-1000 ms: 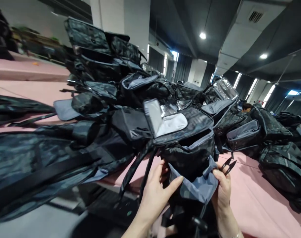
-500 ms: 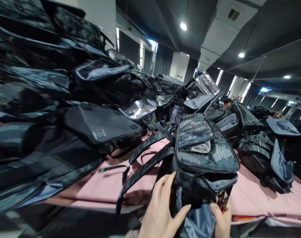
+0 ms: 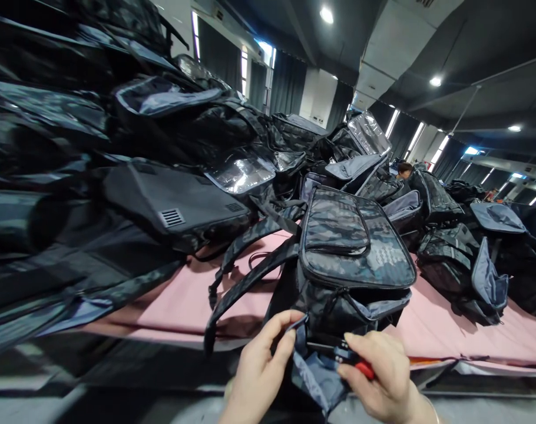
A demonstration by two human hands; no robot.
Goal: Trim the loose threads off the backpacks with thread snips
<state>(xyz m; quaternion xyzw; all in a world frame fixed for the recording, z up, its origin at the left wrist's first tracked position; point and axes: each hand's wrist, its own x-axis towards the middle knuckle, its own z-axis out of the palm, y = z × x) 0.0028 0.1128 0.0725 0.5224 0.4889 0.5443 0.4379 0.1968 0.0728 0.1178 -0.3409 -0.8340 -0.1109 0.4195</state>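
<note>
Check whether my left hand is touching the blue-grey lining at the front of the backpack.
Touching. The head view shows the left hand pinching the upper edge of the blue-grey lining, with no gap visible.

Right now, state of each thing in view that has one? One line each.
Black-grey camouflage backpack, lying, near-end compartment gaping open
Blue-grey fabric lining, crumpled, edge pinched by left hand
Small red object, gripped by right hand, mostly hidden, type unclear
Long camouflage shoulder strap, loose, reaching the edge of the pink table
Black pale-lined backpack at upper left, open
Silver shiny rectangular flap, raised
Round white ceiling light, on
</note>
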